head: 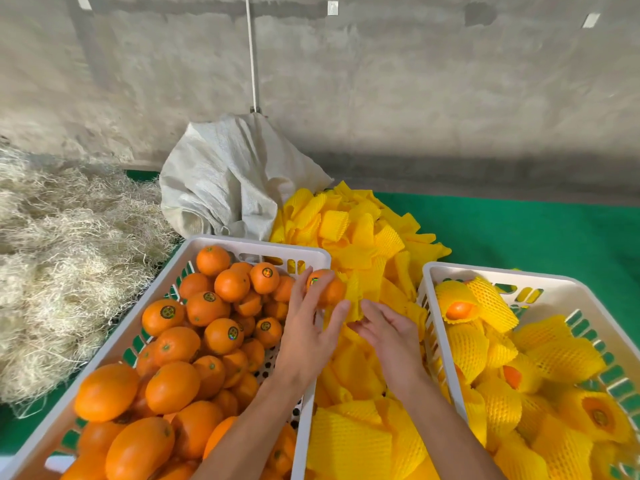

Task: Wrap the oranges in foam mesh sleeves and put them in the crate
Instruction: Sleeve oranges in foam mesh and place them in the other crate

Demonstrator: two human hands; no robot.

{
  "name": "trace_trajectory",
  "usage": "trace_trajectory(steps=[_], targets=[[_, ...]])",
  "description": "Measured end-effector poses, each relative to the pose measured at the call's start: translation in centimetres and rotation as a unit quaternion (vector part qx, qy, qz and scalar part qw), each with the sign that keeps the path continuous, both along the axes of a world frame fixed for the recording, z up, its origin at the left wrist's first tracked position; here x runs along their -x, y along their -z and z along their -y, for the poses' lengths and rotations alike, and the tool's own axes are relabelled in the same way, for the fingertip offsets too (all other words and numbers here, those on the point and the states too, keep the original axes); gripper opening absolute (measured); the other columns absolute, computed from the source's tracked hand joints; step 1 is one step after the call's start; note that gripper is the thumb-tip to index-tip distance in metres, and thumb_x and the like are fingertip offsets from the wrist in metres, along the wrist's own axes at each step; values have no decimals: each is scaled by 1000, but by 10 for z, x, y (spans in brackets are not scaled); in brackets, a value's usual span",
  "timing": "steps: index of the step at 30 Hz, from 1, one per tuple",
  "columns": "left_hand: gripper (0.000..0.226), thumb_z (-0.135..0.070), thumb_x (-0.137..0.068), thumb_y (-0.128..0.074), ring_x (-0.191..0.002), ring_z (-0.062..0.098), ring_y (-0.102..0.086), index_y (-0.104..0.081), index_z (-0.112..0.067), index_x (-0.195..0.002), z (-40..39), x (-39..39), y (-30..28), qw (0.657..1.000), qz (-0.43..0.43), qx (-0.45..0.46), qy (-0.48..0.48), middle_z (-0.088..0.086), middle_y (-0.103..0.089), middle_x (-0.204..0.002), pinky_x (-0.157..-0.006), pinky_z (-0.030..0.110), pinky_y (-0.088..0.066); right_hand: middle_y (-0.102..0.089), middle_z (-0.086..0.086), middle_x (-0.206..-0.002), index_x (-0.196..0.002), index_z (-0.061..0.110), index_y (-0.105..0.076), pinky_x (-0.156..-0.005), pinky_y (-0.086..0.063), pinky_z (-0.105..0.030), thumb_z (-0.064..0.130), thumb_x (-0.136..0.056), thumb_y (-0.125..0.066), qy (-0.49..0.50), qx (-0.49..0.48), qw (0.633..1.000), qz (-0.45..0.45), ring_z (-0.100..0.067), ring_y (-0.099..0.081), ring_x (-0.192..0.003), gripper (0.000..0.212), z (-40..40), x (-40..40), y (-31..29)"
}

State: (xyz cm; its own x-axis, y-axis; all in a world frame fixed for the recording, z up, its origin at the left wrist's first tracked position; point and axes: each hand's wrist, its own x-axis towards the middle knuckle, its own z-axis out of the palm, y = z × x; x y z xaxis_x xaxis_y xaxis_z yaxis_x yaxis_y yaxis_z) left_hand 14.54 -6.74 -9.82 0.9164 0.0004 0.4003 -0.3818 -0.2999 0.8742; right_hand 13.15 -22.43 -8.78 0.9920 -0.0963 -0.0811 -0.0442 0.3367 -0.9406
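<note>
Yellow sleeve pile (360,237) lay between both crates. Left hand (308,330) gripped an orange (329,289) over left crate's rim (256,242); right hand (391,336) pinched a sleeve (354,299). Sack (228,178), straw (69,254) behind.
</note>
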Motion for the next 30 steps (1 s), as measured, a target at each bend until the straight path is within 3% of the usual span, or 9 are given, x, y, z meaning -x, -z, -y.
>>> trace_trajectory(steps=[4, 8, 12, 15, 18, 20, 22, 25, 30], targets=[[78, -58, -82, -83, -151, 7, -32, -46, -42, -148, 9, -1, 0, 998, -22, 60, 7, -16, -31, -160, -107, 28, -52, -79, 3, -107, -110, 19, -77, -88, -57, -22, 14, -98, -66, 39, 107, 992, 56, -12, -73, -106, 17, 0, 2, -3], [57, -30, -91, -81, -134, 23, -52, -53, -33, -140, 8, 0, 0, 994, 5, 108, 7, -10, -51, -141, -97, 43, -59, -76, 14, -113, -125, 30, -66, -88, -55, -17, 17, -94, -74, -3, 182, 979, 95, -5, -70, -109, 34, 1, 4, -3], [49, -19, -94, -76, -132, 19, -53, -57, -34, -136, 8, 3, -5, 995, 6, 94, 26, -11, -51, -139, -93, 37, -60, -72, 16, -115, -125, 33, -63, -88, -55, -19, 26, -96, -72, 20, 264, 959, 96, -2, -69, -107, 32, -5, 6, -1], [47, -19, -93, -78, -130, 21, -55, -60, -30, -135, 10, 6, -7, 993, 6, 106, 45, -9, -54, -137, -92, 32, -59, -71, 16, -88, -103, 24, -70, -72, -54, -23, 29, -102, -64, 58, 288, 950, 110, -2, -66, -80, 8, -4, 6, -4], [43, -21, -95, -75, -122, 19, -62, -61, -29, -135, 10, 6, -11, 987, -39, 154, 29, -7, -58, -136, -90, 28, -59, -68, 5, -79, -88, 11, -69, -74, -52, -31, 21, -105, -59, 78, 117, 990, 25, -7, -62, -75, 23, 4, 1, -8], [41, -20, -97, -73, -116, 17, -65, -62, -28, -135, 9, 4, -13, 983, -55, 173, 13, -9, -61, -133, -88, 26, -58, -76, -8, -111, -114, 4, -70, -90, -56, -37, 11, -106, -52, 44, -106, 992, -60, -18, -72, -103, 20, 9, -3, -17], [39, -19, -97, -72, -108, 17, -70, -63, -30, -133, 8, 2, -16, 977, -73, 202, 14, -14, -64, -127, -83, 28, -59, -73, -13, -124, -128, 2, -63, -91, -59, -37, 10, -106, -49, 21, -243, 963, -118, -22, -72, -110, 27, 15, -5, -25], [36, -15, -98, -71, -94, 13, -73, -66, -33, -129, 6, 1, -20, 959, -107, 261, 26, -13, -69, -114, -74, 27, -60, -73, -18, -121, -129, -3, -62, -80, -64, -32, 10, -104, -50, -6, -296, 942, -161, -24, -75, -101, 31, 14, -4, -31], [30, -5, -100, -64, -84, 17, -71, -71, -26, -120, 7, -2, -24, 932, -155, 327, 29, 13, -70, -107, -68, 28, -59, -78, -17, -98, -114, 3, -68, -56, -60, -30, 19, -98, -60, -14, -261, 932, -251, -25, -78, -74, 25, 8, 1, -35]])
